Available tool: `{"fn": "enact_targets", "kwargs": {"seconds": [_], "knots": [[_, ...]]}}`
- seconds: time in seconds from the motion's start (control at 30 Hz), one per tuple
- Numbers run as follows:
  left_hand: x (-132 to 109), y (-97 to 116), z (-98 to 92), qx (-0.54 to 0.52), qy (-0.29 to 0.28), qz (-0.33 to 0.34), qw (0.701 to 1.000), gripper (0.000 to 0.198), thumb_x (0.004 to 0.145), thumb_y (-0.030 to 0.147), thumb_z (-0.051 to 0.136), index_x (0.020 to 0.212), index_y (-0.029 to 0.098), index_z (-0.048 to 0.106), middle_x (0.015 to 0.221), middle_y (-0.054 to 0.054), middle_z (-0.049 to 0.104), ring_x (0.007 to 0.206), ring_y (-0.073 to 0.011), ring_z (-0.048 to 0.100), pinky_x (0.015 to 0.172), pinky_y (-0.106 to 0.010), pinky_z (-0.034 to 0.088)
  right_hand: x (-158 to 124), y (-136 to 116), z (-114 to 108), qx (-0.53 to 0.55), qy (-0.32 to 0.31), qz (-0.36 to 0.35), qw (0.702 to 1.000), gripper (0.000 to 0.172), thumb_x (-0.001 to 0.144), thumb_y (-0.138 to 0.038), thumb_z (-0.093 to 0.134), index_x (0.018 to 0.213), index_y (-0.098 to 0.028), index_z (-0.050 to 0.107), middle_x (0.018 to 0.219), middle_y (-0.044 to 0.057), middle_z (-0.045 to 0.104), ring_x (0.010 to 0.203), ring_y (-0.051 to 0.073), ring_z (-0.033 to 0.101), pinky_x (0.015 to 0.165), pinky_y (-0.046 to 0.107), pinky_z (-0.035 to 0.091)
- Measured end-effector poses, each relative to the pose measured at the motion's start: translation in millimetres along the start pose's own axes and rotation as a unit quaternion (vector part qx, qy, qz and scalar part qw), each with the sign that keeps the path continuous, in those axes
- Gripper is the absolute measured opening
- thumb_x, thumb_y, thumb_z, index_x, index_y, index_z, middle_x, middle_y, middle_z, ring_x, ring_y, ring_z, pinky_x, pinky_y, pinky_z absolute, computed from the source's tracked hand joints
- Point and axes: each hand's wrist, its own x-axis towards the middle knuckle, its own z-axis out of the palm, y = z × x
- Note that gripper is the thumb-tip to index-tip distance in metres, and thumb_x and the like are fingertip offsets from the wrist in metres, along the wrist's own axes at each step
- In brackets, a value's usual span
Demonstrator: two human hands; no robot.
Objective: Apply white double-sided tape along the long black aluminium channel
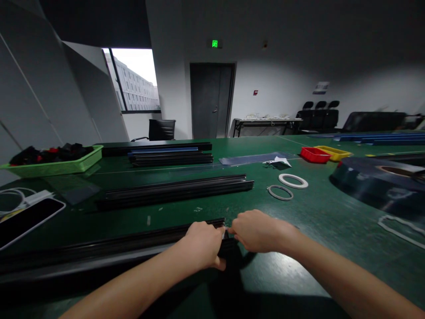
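A long black channel strip (pixel 99 250) lies on the green table, running from the left edge toward the middle. My left hand (pixel 203 243) grips it near its right end, with the thumb pointing down in front. Just past that end, my right hand (pixel 255 230) is closed, its fingertips pressed together close to my left fingertips. A small pale piece (pixel 226 231) shows between the two hands, too small to name. What my right fingers hold is hidden by the hand.
More black strips (pixel 179 190) lie beyond my hands. A grey ring (pixel 280 198), a white tape ring (pixel 293 185) and a large dark roll (pixel 375 181) are to the right. A phone (pixel 29 221) and a green basket (pixel 56 167) stand left; red (pixel 314 155) and yellow trays (pixel 337 153) are farther back.
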Motion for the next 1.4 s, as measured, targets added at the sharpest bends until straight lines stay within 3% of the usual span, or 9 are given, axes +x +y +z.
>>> {"fn": "enact_targets", "kwargs": {"seconds": [0.43, 0.8, 1.1, 1.4], "knots": [[-0.6, 1.5, 1.5, -0.001, 0.003, -0.014, 1.000, 0.071, 0.059, 0.050, 0.064, 0.121, 0.020, 0.048, 0.099, -0.011, 0.068, 0.084, -0.0321, 0.065, 0.070, -0.041, 0.052, -2.6, 0.0, -3.5, -0.015, -0.021, -0.028, 0.999, 0.022, 0.075, -0.016, 0.048, 0.083, -0.013, 0.069, 0.074, 0.014, 0.069, 0.072, 0.026, 0.066, 0.051, 0.026, 0.039], [-0.2, 1.5, 2.6, -0.008, 0.005, -0.020, 1.000, 0.071, 0.059, 0.049, 0.065, 0.122, 0.021, 0.047, 0.099, -0.011, 0.068, 0.084, -0.0324, 0.065, 0.070, -0.041, 0.052, -1.7, 0.5, -0.8, -0.009, -0.013, -0.033, 0.999, 0.020, 0.074, -0.015, 0.049, 0.077, -0.013, 0.068, 0.068, 0.013, 0.068, 0.068, 0.024, 0.065, 0.047, 0.025, 0.034], [-0.6, 1.9, 7.3, 0.009, -0.001, -0.047, 0.999, 0.067, 0.065, 0.048, 0.065, 0.123, 0.023, 0.045, 0.099, -0.012, 0.068, 0.085, -0.0292, 0.065, 0.071, -0.036, 0.051, -3.6, 1.3, -7.5, 0.003, -0.035, -0.019, 0.999, 0.024, 0.075, -0.017, 0.049, 0.088, -0.014, 0.070, 0.079, 0.014, 0.070, 0.076, 0.026, 0.066, 0.053, 0.027, 0.040], [-3.2, 4.3, 4.7, 0.010, -0.002, -0.050, 0.999, 0.068, 0.065, 0.049, 0.064, 0.125, 0.022, 0.045, 0.100, -0.013, 0.068, 0.086, -0.0292, 0.065, 0.072, -0.036, 0.050, -3.2, 0.6, -5.1, -0.016, -0.029, -0.045, 0.998, 0.024, 0.076, -0.019, 0.049, 0.087, -0.014, 0.070, 0.075, 0.014, 0.069, 0.071, 0.026, 0.065, 0.053, 0.028, 0.040]]}}
